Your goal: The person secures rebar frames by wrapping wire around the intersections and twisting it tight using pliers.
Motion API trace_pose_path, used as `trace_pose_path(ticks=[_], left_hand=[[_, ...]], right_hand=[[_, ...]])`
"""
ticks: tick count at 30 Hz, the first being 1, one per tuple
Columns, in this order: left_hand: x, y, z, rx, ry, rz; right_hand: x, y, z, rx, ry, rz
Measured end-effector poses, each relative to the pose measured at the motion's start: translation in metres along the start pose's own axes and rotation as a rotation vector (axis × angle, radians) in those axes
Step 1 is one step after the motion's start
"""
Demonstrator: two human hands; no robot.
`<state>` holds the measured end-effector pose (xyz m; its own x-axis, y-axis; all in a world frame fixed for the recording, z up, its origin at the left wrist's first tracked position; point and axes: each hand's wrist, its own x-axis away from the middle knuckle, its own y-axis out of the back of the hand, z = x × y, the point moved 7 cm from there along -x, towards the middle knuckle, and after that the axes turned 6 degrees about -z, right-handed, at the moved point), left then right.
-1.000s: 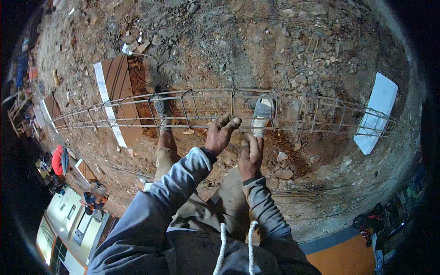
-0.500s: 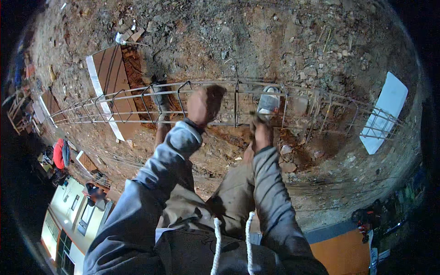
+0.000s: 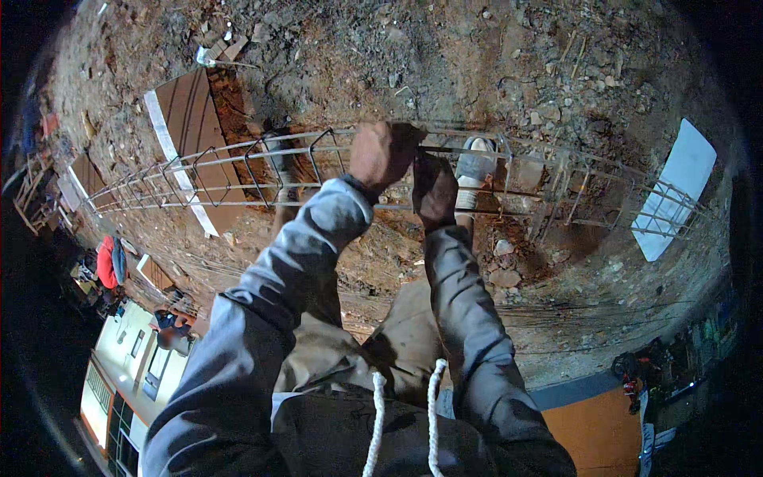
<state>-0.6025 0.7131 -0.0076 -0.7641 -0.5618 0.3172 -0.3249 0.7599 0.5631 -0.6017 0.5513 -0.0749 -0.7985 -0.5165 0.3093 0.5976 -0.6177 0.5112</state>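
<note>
apparent step: close two-hand work at cage (image 3: pixel 334 149)'s far side
left hand (image 3: pixel 385 153), right hand (image 3: pixel 435 192) side by side, grip hidden, cannot tell; cage crosses white board (image 3: pixel 685 155)'s side edges; next move likely calls for finger precision.

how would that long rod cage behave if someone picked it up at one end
The rod cage is probably fairly stiff crosswise, braced by loops, but so long that it may sag. Mostly open inside, it's likely light for its bulk. Its boxy section should resist rolling.

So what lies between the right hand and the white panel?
Between the right hand and white panel, the head view shows the right foot, cage bars and stony dirt.
</note>
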Motion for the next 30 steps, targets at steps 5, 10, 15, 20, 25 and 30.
trace_pose_path(ticks=[5, 10, 15, 20, 25, 30], left_hand=[[0.008, -0.005, -0.016, -0.042, -0.088, 0.006], [0.028, -0.003, -0.014, 0.012, 0.036, 0.071], [0.075, -0.014, 0.024, 0.464, 0.493, -0.335], [0.097, -0.052, 0.046, 0.996, 1.048, -0.445], [0.088, -0.086, 0.073, 1.188, 0.952, -0.231], [0.100, -0.119, 0.126, 0.959, 0.728, -0.240]], right_hand=[[-0.012, 0.004, 0.009, -0.070, -0.066, -0.037], [-0.026, 0.001, 0.004, -0.266, -0.480, 0.167], [-0.055, 0.011, 0.079, 0.543, 0.026, 0.401], [-0.061, 0.015, 0.077, 0.650, 0.051, 0.438], [-0.064, 0.009, 0.077, 0.588, 0.077, 0.459], [-0.062, -0.010, 0.094, 0.674, 0.094, 0.468]])
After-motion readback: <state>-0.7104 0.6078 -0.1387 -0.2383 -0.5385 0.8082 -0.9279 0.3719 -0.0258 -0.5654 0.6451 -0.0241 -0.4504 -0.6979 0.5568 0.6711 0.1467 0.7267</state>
